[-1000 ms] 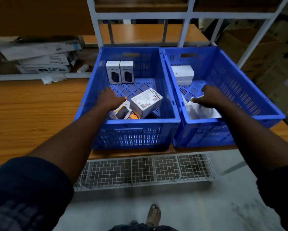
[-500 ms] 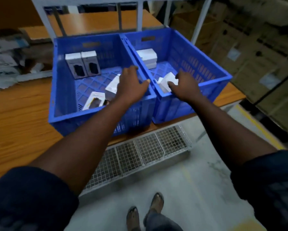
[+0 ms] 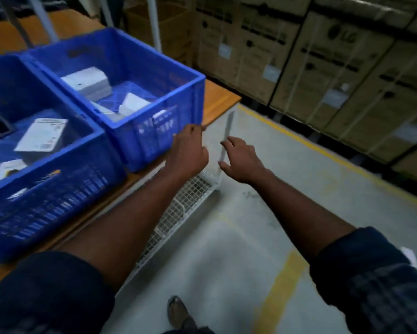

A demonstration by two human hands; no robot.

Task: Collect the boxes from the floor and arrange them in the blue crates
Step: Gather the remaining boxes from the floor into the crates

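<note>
Holding nothing, fingers loosely apart: left hand point(image 3: 187, 150) just off the near corner of the end crate point(image 3: 142, 141); right hand point(image 3: 241, 160) farther out from it, over the floor point(image 3: 263, 225); white boxes point(image 3: 87, 81) lying inside the end crate, more in the second crate point(image 3: 58, 201) beside it; no floor box plainly in view, only a white object point(image 3: 410, 257), long axis unreadable, well away from the crate on the right hand's side; open floor outward from the crate, cartons point(image 3: 323, 68) bounding it.

LG logo on stacked cardboard carton point(image 3: 342, 56); other labels blurred.
</note>
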